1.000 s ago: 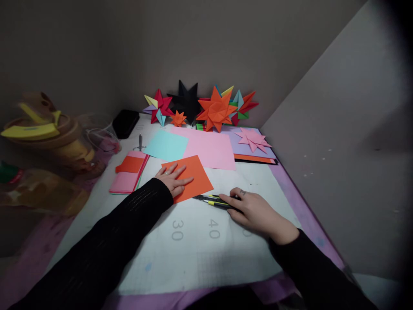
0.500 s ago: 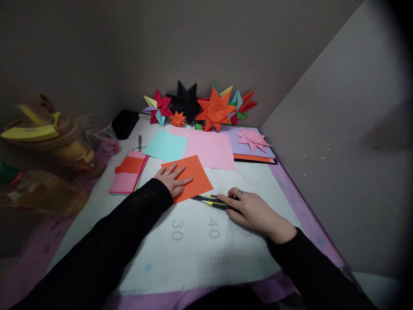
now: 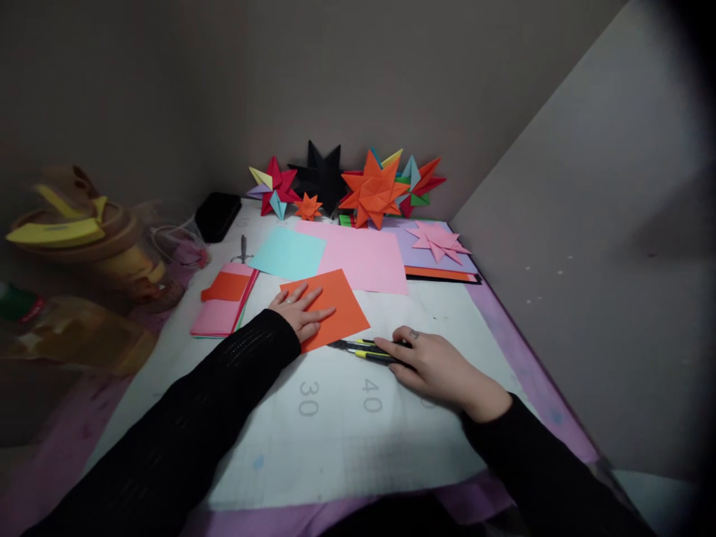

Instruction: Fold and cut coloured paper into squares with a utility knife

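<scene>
L hand [image 3: 296, 312] spread flat on orange paper [image 3: 345, 298]; R hand [image 3: 433, 365], twd desk's R edge [image 3: 529, 365], curls round tool [image 3: 369, 355]; tip slips, paper cd rip.

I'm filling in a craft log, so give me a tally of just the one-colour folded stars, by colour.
Black star: 1
Orange stars: 2
Pink star: 1
Total: 4

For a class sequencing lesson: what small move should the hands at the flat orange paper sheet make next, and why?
Probably the right hand should lift the slim black-and-yellow tool: that hand's fingers rest on it, the tip sits by the near edge of the flat orange paper sheet, and the left hand lies spread on it.
</scene>
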The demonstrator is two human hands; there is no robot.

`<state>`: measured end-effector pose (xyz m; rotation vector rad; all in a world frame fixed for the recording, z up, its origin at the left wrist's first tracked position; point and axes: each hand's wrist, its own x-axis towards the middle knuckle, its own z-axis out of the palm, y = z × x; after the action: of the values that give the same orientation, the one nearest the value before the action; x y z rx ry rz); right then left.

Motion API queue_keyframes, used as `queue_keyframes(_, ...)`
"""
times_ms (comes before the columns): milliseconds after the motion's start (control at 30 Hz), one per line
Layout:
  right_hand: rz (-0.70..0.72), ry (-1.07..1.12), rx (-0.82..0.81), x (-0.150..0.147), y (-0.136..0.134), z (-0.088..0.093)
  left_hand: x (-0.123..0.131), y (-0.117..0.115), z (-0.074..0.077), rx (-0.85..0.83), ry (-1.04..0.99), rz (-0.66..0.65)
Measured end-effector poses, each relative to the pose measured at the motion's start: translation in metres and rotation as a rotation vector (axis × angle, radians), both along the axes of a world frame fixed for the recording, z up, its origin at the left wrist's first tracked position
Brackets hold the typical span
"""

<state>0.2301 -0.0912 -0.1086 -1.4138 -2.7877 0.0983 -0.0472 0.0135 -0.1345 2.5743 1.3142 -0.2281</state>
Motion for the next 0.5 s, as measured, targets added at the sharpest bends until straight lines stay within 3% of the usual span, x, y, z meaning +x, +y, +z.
queue_keyframes(500, 0.011, 0.002, -0.003, -0.0044, -0.0003, 0.0008, -0.0002, 0.0006, -0.0008, -0.01, -0.015, -0.003)
